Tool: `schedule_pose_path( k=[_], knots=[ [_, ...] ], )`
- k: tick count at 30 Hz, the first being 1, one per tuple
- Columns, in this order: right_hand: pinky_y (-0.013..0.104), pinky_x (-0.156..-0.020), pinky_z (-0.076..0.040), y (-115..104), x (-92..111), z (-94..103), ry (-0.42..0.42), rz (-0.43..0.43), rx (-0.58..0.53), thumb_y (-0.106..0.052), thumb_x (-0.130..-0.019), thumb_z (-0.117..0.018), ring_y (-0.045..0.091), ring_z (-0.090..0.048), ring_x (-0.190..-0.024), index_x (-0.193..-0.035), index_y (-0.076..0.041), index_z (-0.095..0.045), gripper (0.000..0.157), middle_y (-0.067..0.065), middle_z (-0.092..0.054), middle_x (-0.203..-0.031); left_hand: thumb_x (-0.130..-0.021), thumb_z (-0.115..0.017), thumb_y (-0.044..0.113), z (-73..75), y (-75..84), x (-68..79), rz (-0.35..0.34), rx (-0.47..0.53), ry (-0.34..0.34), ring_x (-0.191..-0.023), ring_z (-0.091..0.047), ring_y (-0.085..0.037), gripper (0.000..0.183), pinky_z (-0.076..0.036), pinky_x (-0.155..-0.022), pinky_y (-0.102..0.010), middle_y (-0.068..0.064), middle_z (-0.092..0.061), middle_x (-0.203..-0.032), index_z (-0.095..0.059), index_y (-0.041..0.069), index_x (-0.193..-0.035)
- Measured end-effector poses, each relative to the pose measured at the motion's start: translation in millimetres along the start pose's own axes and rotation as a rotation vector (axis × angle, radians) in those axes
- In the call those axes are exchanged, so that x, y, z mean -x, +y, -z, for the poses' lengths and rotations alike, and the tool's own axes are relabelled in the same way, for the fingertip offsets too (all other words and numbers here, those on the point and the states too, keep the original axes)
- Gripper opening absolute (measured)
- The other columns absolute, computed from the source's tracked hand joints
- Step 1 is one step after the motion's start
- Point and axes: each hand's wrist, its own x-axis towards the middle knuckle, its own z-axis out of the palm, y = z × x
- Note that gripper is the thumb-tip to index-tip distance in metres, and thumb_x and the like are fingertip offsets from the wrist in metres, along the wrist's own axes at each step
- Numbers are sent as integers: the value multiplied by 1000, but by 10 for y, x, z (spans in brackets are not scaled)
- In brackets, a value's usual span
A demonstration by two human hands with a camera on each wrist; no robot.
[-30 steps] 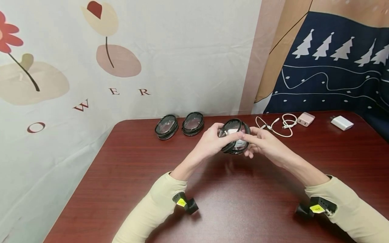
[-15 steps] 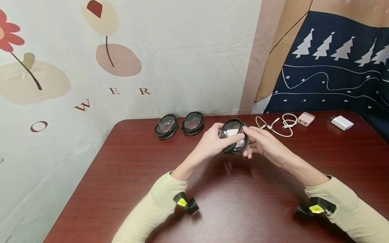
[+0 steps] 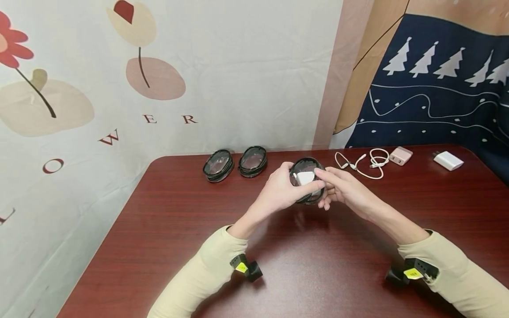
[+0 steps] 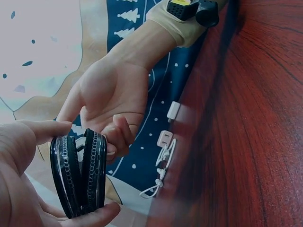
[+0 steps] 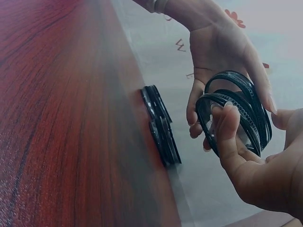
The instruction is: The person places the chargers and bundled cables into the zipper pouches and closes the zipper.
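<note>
A round clear zip pouch (image 3: 304, 165) with black edging is held up above the table between both hands. Inside it, a white block-shaped item (image 3: 305, 178) shows through the clear face. My left hand (image 3: 277, 190) grips the pouch from the left, thumb across the front. From the right, my right hand (image 3: 347, 189) pinches its edge, thumb near the top right of the rim. In the left wrist view the zip edges (image 4: 81, 170) stand apart, with a bit of white between them. Fingers of the right hand (image 5: 229, 127) curl against the pouch's side in the right wrist view.
Two similar round pouches, one left (image 3: 218, 165) and one right (image 3: 252, 161), lie at the table's back edge. Further right are white cables (image 3: 375, 163), a pink charger (image 3: 400, 156) and a white charger (image 3: 448, 160). A printed curtain (image 3: 246, 79) hangs behind the table (image 3: 167, 247).
My right thumb has moved from beside the left thumb up to the pouch's upper right rim. The pouch's halves look closer together, and my left hand has shifted slightly right.
</note>
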Motion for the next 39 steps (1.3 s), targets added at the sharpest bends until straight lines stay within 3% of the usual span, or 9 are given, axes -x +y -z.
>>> schedule_pose_path(
  k=[8,14,17,21,27,36,39],
  knots=[
    [29,-58,-56,-30,-2,-22,30,-37,26,-32,-107,-49,18,-66,-62,-111,4,-46,36,8,-64,-81,-74,-82,59,-35,25,16,-26,-59,22,-90,-59,-16,66,-50,-74,-32,2,-61,-101,-59,12,-114],
    [28,-56,-55,-22,-2,-23,27,-50,39,-29,-106,-51,17,-66,-59,-116,7,-46,37,8,-65,-80,-73,-83,62,-46,37,39,-17,-118,17,-93,-57,-15,75,-49,-75,-31,1,-59,-104,-56,11,-121],
    [28,-57,-55,-16,-2,-20,29,-44,37,-25,-105,-52,17,-66,-59,-116,7,-45,35,8,-65,-80,-75,-82,61,-35,46,44,-22,-132,11,-98,-58,-18,76,-49,-78,-32,-1,-59,-109,-56,9,-125],
    [28,-56,-55,-17,7,-16,31,-31,33,-23,-105,-50,18,-65,-59,-118,8,-44,34,9,-65,-79,-86,-73,57,-16,49,28,-35,-139,8,-108,-59,-23,71,-50,-88,-36,-8,-61,-119,-55,5,-131],
    [29,-55,-55,-34,19,-15,25,3,26,-22,-105,-48,19,-65,-60,-124,11,-42,38,10,-67,-81,-100,-59,45,57,51,-2,-50,-72,7,-117,-59,-27,59,-47,-100,-42,-17,-63,-126,-53,-2,-135],
    [29,-54,-55,-46,24,-16,-12,36,16,-20,-106,-47,20,-64,-59,-118,9,-45,31,12,-65,-80,-99,-60,42,138,10,-54,18,14,-55,-115,-61,-25,55,-49,-96,-37,-15,-66,-123,-56,-1,-134],
    [29,-53,-55,-51,23,-10,-12,44,20,-20,-107,-46,20,-64,-58,-117,8,-46,30,12,-64,-78,-99,-61,42,156,2,-73,44,56,-83,-106,-63,-23,55,-52,-91,-37,-15,-67,-119,-57,-2,-133]
  ],
)
